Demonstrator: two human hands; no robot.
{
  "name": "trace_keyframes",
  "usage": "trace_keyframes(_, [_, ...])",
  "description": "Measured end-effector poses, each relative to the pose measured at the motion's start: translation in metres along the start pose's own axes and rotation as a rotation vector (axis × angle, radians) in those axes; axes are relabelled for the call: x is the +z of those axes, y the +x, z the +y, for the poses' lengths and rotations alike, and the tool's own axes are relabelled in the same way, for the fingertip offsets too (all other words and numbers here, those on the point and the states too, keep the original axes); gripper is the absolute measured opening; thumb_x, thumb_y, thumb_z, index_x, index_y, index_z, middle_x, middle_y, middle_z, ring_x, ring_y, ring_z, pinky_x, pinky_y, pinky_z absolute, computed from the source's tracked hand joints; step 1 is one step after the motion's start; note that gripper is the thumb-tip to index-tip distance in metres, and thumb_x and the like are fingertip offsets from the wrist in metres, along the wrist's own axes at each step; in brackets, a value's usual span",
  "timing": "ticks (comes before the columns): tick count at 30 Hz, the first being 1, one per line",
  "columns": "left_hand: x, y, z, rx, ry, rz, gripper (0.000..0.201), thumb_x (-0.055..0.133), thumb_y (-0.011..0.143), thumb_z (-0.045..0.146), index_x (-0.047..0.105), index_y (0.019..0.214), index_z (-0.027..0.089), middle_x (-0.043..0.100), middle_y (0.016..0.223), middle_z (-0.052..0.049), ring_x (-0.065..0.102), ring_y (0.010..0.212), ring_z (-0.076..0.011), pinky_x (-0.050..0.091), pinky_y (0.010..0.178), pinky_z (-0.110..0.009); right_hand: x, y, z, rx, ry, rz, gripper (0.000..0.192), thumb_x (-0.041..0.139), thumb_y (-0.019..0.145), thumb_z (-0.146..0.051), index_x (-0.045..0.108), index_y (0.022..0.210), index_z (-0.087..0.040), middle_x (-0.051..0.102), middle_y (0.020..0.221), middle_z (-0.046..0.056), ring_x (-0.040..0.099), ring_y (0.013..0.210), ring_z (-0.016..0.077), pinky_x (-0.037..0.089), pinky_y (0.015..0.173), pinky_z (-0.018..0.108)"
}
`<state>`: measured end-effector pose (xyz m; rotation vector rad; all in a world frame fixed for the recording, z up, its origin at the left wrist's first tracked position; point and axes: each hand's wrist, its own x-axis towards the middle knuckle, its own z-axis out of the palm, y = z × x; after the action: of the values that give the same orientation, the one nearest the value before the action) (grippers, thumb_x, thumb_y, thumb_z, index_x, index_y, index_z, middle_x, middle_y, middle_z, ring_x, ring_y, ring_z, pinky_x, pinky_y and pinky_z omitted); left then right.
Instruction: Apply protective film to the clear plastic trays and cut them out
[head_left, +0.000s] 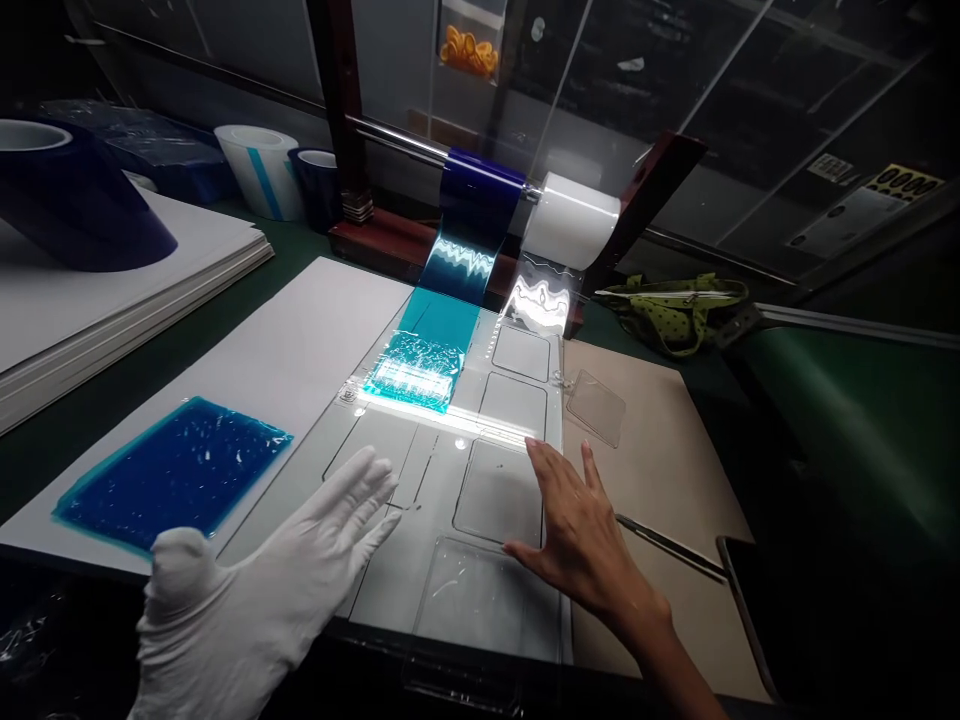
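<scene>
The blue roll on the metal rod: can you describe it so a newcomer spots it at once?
Look to the back for the dark red frame with a metal rod across it. The blue roll sits on that rod, left of the white roll. Unlike the other blue rolls, set down at the left, its film runs forward as a teal strip.

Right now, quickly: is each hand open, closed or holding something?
White-gloved left hand: open, holding nothing visible.
Bare right hand: open, holding nothing visible, partly over the pale grey sheet with dark rectangular outlines.
</scene>
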<state>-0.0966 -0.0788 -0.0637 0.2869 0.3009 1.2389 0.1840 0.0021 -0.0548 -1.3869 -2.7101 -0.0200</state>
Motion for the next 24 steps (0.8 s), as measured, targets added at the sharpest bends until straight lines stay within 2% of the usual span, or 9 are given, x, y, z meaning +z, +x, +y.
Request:
trace_keyframes(4, [-0.002, 0.004, -0.001, 0.012, -0.232, -0.076, 0.114, 0.029, 0.071, 0.089, 0.012, 0.150, 0.009, 0.015, 0.158, -0.014, 0.005, 0.146, -0.0293, 0.010, 0.118, -0.042, 0.005, 0.005, -0.001, -0.001, 0.012, -0.041, 0.102, 0.074, 0.072, -0.037, 0.014, 0.149, -0.007, 0.042, 0.147, 0.021, 0.037, 0.136, 0.0345, 0.010, 0.116, 0.063])
trace_keyframes(7, [-0.002, 0.008, 0.000, 0.022, -0.258, -0.091, 0.113, 0.028, 0.073, 0.087, 0.014, 0.149, 0.005, 0.013, 0.157, -0.017, 0.005, 0.145, -0.0299, 0.008, 0.118, -0.043, 0.007, 0.007, -0.001, -0.002, 0.020, -0.060, 0.100, 0.074, 0.072, -0.036, 0.016, 0.149, -0.006, 0.042, 0.146, 0.021, 0.038, 0.136, 0.0340, 0.009, 0.116, 0.063])
trace_keyframes(11, [-0.001, 0.012, -0.002, 0.012, -0.216, -0.102, 0.113, 0.025, 0.074, 0.087, 0.014, 0.148, 0.002, 0.016, 0.156, -0.018, 0.008, 0.145, -0.0299, 0.011, 0.118, -0.042, 0.011, 0.009, 0.001, -0.006, 0.025, -0.065, 0.103, 0.075, 0.071, -0.034, 0.015, 0.149, -0.007, 0.043, 0.146, 0.021, 0.039, 0.135, 0.0341, 0.011, 0.115, 0.064])
trace_keyframes(15, [-0.002, 0.011, -0.010, 0.089, -0.203, -0.028, 0.106, 0.021, 0.078, 0.084, 0.008, 0.150, 0.007, 0.019, 0.156, -0.015, 0.010, 0.145, -0.0266, 0.017, 0.117, -0.038, 0.016, 0.012, 0.005, -0.024, 0.046, -0.065, 0.107, 0.074, 0.071, -0.035, 0.009, 0.151, -0.008, 0.043, 0.146, 0.022, 0.039, 0.136, 0.0346, 0.012, 0.114, 0.065])
trace_keyframes(20, [-0.007, 0.015, -0.009, 0.018, -0.189, -0.095, 0.111, 0.020, 0.074, 0.088, 0.014, 0.150, 0.007, 0.020, 0.156, -0.014, 0.006, 0.145, -0.0290, 0.011, 0.118, -0.042, 0.016, 0.011, 0.007, -0.028, 0.057, -0.075, 0.121, 0.078, 0.068, -0.038, -0.004, 0.152, -0.009, 0.036, 0.150, 0.023, 0.034, 0.139, 0.0348, 0.011, 0.113, 0.067])
trace_keyframes(22, [-0.014, 0.017, -0.008, 0.032, -0.160, -0.080, 0.111, 0.016, 0.074, 0.088, 0.017, 0.149, 0.008, 0.020, 0.156, -0.013, 0.006, 0.145, -0.0288, 0.012, 0.118, -0.041, 0.014, 0.011, 0.013, -0.004, 0.047, -0.042, 0.123, 0.078, 0.069, -0.046, -0.004, 0.152, -0.009, 0.031, 0.152, 0.023, 0.029, 0.141, 0.0356, 0.011, 0.113, 0.067])
trace_keyframes(24, [-0.025, 0.019, -0.008, 0.016, -0.030, -0.058, 0.112, 0.011, 0.070, 0.091, 0.020, 0.150, 0.013, 0.024, 0.156, -0.008, 0.009, 0.144, -0.0280, 0.019, 0.117, -0.040, 0.013, 0.015, 0.026, 0.044, 0.028, 0.041, 0.115, 0.072, 0.073, -0.055, 0.001, 0.152, -0.008, 0.031, 0.152, 0.023, 0.028, 0.141, 0.0359, 0.012, 0.112, 0.068])
